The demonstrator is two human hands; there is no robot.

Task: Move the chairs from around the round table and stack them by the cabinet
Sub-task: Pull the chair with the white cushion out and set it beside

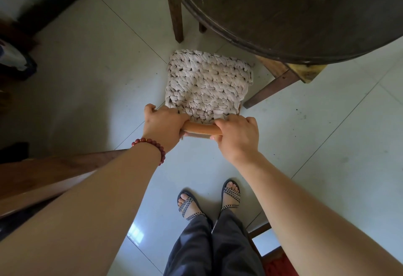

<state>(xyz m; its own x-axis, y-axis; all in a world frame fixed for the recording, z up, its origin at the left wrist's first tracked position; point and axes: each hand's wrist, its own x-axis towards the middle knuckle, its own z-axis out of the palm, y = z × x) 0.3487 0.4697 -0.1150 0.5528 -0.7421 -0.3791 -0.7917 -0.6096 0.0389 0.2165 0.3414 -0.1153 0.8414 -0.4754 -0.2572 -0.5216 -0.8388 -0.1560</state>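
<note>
Assessor: Hands, left to right?
Inspector: Left hand [162,123], beaded bracelet [150,146] at the wrist, has its fingers clenched round the top rail [196,128] of the chair [206,131]. Right hand [236,136] grasps the same rail, fingers wrapped over it.
Assessor: Chair position?
Inspector: On the tiled floor [98,68], just beside the round desk [218,29], seat facing it. Woven cushion [209,84] lies on the seat.
Assessor: Handling?
Inspector: Judged a stiff wooden frame of moderate weight; the rail is the sound hold. Cushion is soft and may slide off if the chair tips.
Assessor: Containers?
Inspector: None identifiable. A blurred object at the left edge cannot be told.
</note>
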